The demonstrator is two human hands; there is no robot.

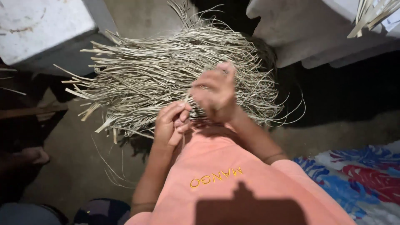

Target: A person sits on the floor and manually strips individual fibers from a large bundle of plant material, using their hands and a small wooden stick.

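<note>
Pale dried strips point(166, 79), loosely piled, floor

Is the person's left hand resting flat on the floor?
No: the left hand is raised and pinched on thin strands at the near edge of the dried fibre strips.

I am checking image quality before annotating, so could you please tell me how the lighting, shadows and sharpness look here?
Head view: a light brightly hits the bundle of dried strips; the surroundings fall dark; the right hand is motion-blurred, the left hand sharper; a blocky shadow lies on the orange shirt.
</note>
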